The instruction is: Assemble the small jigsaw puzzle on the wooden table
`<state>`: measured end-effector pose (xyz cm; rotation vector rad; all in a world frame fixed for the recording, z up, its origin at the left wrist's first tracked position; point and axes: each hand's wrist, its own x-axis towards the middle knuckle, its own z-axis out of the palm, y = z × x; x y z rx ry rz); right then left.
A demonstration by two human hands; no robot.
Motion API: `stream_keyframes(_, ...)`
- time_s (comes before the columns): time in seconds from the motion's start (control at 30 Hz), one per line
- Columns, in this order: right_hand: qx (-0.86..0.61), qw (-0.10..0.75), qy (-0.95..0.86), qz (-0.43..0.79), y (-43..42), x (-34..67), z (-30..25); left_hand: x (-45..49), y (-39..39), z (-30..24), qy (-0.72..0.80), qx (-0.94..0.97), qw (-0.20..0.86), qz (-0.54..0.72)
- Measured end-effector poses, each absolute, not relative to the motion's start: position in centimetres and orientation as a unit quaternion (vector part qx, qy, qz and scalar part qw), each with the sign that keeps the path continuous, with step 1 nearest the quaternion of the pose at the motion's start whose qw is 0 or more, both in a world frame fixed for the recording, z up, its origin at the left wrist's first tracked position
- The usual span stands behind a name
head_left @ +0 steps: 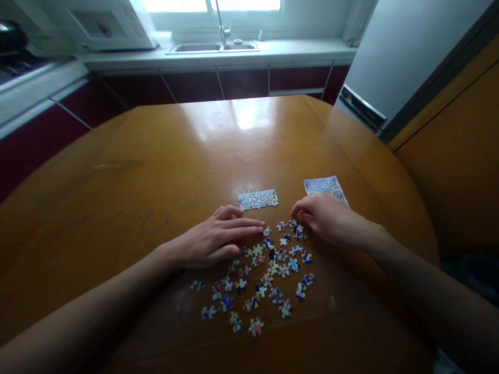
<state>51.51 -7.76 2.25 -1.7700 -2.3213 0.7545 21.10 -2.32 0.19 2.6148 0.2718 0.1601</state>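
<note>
Joined jigsaw pieces form a light-blue strip with white lettering (258,200) on the table. Just below it, my left hand (216,236) lies with its fingers stretched out, a fingertip at a small loose puzzle piece (267,231). Many loose jigsaw pieces (274,268) are spread in front of and between my hands. My right hand (327,218) is at the upper right of this scatter, fingers curled and pressed together; whatever is between the fingertips is hidden. Beneath and behind that hand lies a picture sheet (325,185) with similar lettering, partly covered.
The wooden table (163,156) has a rounded, glossy top. Beyond it stand a counter with a sink (212,48) and tap, and a white appliance (103,26). A refrigerator (409,52) is at the right, a stove (19,62) at the far left.
</note>
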Motion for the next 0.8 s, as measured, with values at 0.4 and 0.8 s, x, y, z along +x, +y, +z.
stream_keyframes(0.4,-0.603,0.094,-0.753,0.245,-7.32,51.02,1.39,21.00,-2.29,-0.44,0.152,0.953,0.245,0.096)
stream_keyframes(0.8,-0.605,0.081,-0.759,0.229,-7.46,50.67,1.79,21.09,-2.36,-0.43,0.157,0.950,0.245,0.110)
